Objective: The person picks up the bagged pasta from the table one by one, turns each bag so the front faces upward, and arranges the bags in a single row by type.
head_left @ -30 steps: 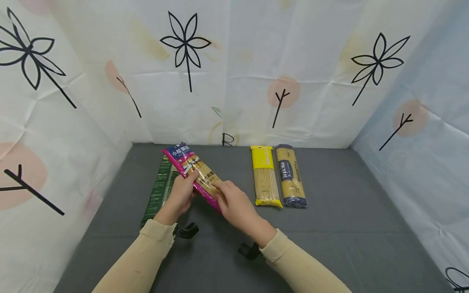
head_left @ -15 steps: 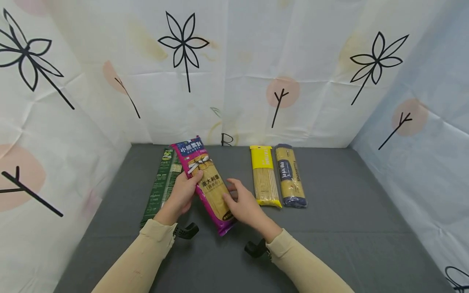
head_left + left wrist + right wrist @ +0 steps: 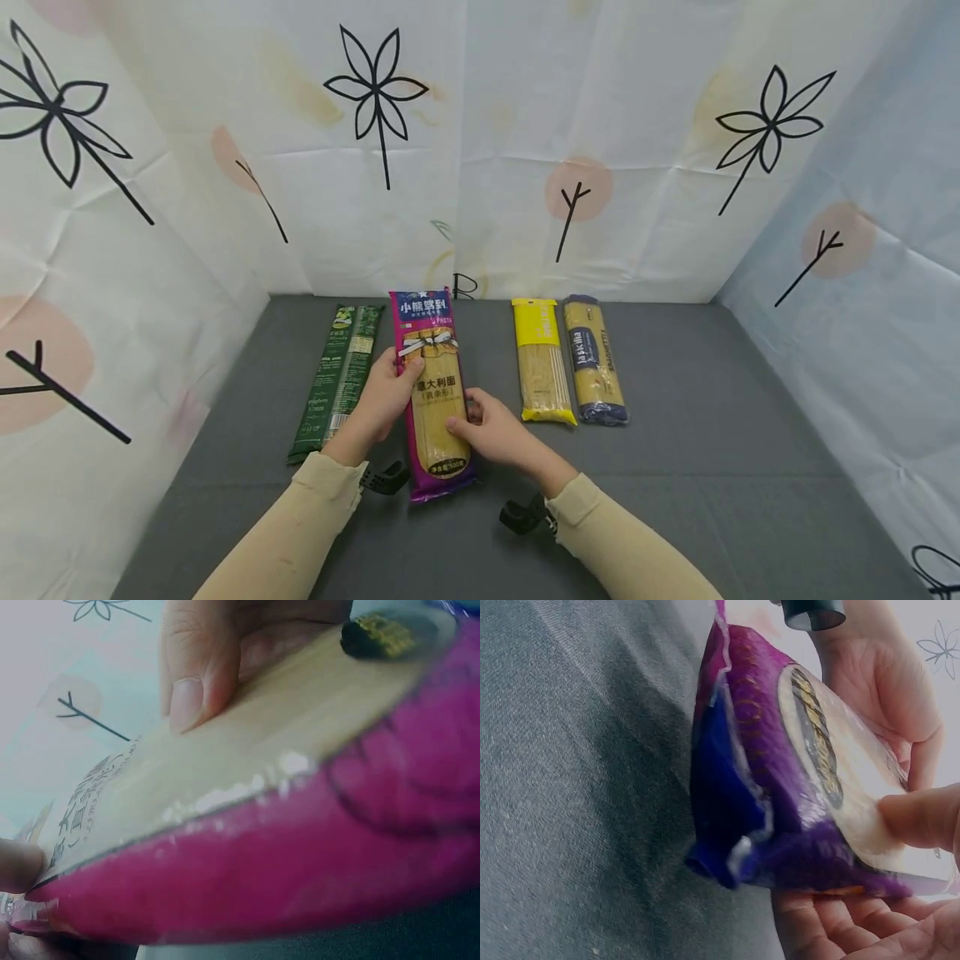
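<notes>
Pink pasta pack (image 3: pixel 433 408) is pinched at both long sides by left grip (image 3: pixel 388 392) and right grip (image 3: pixel 492 427), prob so it won't twist; held above the counter (image 3: pixel 690 467), nearer its left edge than right.

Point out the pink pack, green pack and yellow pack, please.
Pink pack (image 3: pixel 437 407): head view, on its tan front panel.
Green pack (image 3: pixel 336 377): head view, middle of its upper face.
Yellow pack (image 3: pixel 544 368): head view, on the tan section below its yellow top.
</notes>
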`<state>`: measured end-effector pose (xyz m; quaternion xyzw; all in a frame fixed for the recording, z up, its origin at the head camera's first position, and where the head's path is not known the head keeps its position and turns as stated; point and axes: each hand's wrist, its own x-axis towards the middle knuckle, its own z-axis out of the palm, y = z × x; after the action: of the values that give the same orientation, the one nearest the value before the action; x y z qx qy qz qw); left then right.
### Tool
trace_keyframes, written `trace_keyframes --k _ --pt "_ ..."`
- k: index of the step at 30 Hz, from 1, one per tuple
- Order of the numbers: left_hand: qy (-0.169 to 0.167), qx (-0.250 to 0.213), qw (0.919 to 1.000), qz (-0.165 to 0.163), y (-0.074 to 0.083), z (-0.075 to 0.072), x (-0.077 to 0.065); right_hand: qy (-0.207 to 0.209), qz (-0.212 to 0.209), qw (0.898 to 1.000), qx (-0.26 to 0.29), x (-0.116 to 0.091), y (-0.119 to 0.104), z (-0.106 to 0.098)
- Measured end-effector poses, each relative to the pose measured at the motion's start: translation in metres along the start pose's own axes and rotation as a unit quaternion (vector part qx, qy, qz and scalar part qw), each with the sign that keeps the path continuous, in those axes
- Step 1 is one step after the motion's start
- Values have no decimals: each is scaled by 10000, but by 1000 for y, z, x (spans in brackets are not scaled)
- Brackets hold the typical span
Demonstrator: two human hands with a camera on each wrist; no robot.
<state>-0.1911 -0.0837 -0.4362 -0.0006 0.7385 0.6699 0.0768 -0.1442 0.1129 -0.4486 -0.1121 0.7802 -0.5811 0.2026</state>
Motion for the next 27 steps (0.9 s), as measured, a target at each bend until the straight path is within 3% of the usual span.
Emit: trace_keyframes --k 12,19,23,27 --pt "-257 373 9988 204 -5 1 -1 471 -232 9985 158 3 8 3" --pt "-392 746 9958 352 -14 6 1 705 -141 9973 178 3 8 3" --pt "-518 812 9946 374 -17 13 2 874 -177 9949 471 4 4 2" --pt "-606 1186 9907 290 -21 18 1 1014 -100 9909 875 6 3 0"
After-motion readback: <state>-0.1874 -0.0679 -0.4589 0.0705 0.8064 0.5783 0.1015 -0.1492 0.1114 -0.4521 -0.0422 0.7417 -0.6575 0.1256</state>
